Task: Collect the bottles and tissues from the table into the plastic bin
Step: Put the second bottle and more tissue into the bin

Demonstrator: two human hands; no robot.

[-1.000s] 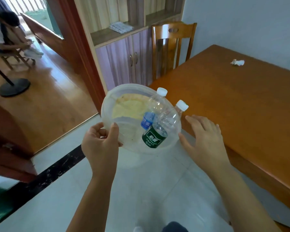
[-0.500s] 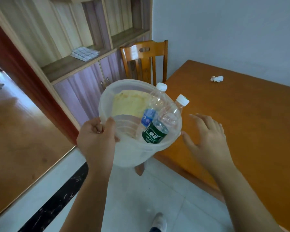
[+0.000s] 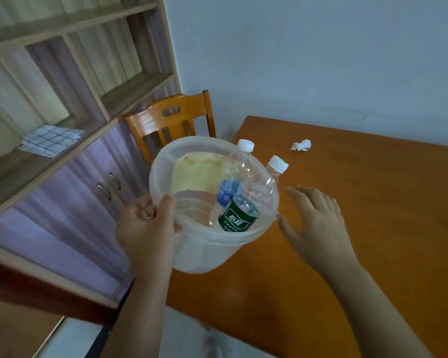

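See-through plastic makes the bin [image 3: 204,249] easy to peek into: two bottles [image 3: 243,195] lean inside, caps up, because they are too tall to lie flat. The left hand [image 3: 145,226] is pinched tight on the rim to carry it, while the right hand [image 3: 313,223] is open and empty over the table [image 3: 373,215], probably going for the tissue [image 3: 301,145] lying far off.
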